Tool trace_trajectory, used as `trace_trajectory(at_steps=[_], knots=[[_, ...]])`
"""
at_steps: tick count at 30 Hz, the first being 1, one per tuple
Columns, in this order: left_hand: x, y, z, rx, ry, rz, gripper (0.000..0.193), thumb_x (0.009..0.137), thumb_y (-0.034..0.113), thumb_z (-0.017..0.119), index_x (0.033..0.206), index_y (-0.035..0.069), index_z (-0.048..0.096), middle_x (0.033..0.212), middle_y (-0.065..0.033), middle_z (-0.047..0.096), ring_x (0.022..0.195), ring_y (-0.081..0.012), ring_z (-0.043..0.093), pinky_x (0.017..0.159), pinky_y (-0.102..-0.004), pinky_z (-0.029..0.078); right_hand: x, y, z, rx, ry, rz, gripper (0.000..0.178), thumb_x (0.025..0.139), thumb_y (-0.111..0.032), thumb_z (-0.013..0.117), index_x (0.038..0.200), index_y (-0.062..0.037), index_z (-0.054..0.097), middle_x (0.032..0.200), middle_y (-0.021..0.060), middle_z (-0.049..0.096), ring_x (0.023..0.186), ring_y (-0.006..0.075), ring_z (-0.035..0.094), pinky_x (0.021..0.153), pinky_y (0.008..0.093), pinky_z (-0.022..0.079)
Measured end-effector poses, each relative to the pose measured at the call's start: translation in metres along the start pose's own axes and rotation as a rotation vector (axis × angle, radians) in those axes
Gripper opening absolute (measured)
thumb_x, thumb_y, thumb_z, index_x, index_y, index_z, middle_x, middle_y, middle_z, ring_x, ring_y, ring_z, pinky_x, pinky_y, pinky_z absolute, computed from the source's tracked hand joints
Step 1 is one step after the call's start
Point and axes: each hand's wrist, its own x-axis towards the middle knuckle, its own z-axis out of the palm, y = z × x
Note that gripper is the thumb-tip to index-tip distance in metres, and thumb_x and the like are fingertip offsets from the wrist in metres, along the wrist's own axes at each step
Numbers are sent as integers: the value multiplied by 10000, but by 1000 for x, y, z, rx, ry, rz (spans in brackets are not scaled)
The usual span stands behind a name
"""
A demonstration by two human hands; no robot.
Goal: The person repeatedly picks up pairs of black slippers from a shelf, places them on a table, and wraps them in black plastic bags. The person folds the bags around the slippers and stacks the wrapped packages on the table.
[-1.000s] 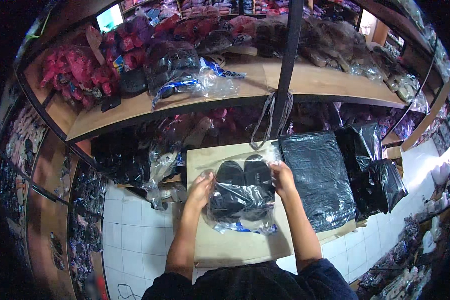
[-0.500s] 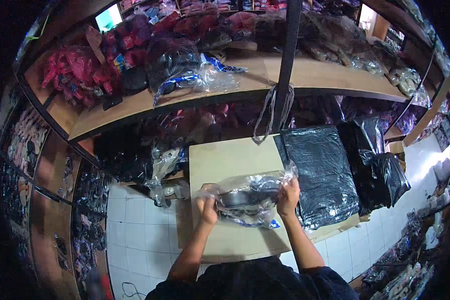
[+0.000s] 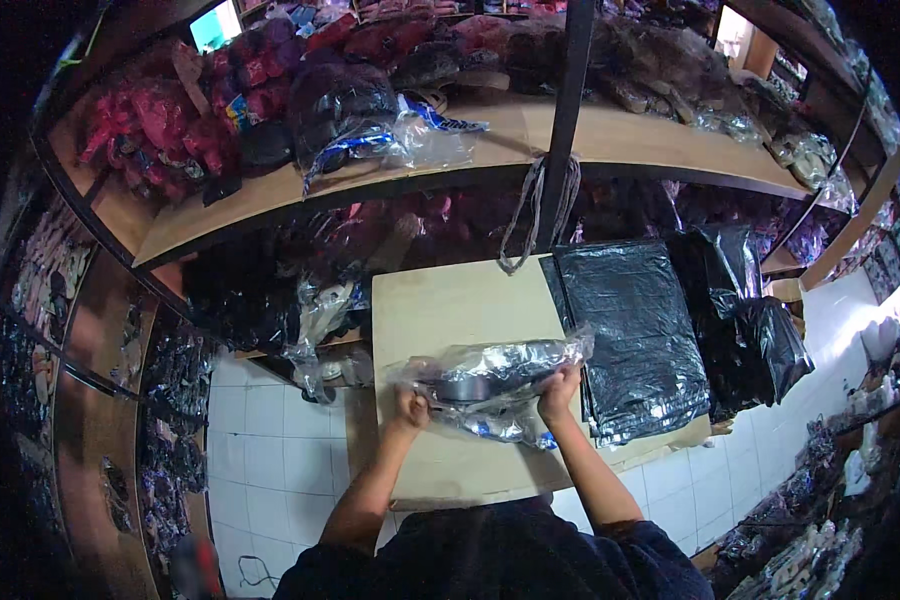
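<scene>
A clear plastic bag with dark, shiny footwear inside is stretched between my two hands over a tan board-topped table. My left hand is closed on the bag's left end. My right hand grips its right end, and crinkled plastic sticks out beyond the fingers. Blue marks show along the bag's near edge. The plastic's glare hides the exact kind of footwear.
A flat stack of black plastic bags lies on the table at the right, with more black bundles beyond. A wooden shelf holding bagged footwear spans the back, with a dark upright post and hanging cords.
The right hand has come slightly down and to the left along the bag. The bag now lies wider and flatter between the hands, with its far edge more spread.
</scene>
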Motion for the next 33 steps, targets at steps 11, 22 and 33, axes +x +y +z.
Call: trace_trajectory(at_steps=[11,22,33], knots=[[14,-37,-3,120,-31,118,724,670,634,499,969,-25,470,869,-114,534,777,-230,518,695,-352,407,11,23,8,-142,-136,-51,647,728,-548,527,995,34,436,633,9,443,588,91,406,536,226,342],[46,9,19,102,55,-53,470,734,464,576,788,8,473,647,-45,500,614,-136,463,568,-294,377,32,6,24,-439,-204,-4,510,828,-420,441,1049,39,430,909,204,517,870,297,506,783,340,381],[3,2,27,-122,-63,-950,620,783,503,481,1093,-32,469,992,-150,553,894,-209,532,772,-317,407,18,9,-8,-498,-204,813,604,786,-460,487,1026,94,468,904,211,567,829,264,549,758,351,408]])
